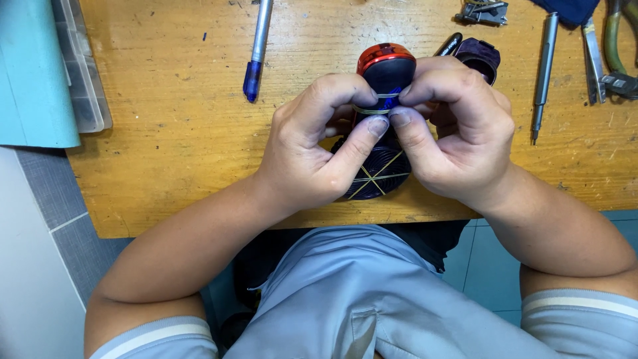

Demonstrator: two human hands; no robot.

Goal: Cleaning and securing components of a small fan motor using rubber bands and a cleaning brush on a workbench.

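Both hands hold a small dark blue hand-held fan (380, 174) over the front of a wooden table (179, 146). Its round grille with yellow spokes points toward me, and its body ends in a red-rimmed cap (385, 56) pointing away. My left hand (319, 149) grips the fan from the left, thumb pressed on the body. My right hand (452, 133) grips it from the right, thumb beside the left one. The fingertips pinch at a pale band (373, 108) around the fan's neck. The hands hide most of the body.
A blue pen (258, 50) lies at the back left. A dark purple part (480, 56) sits behind my right hand. A slim screwdriver (543, 73), pliers (611, 53) and a metal clip (484, 11) lie at the back right. A teal box (33, 73) and clear case (83, 66) are at the left.
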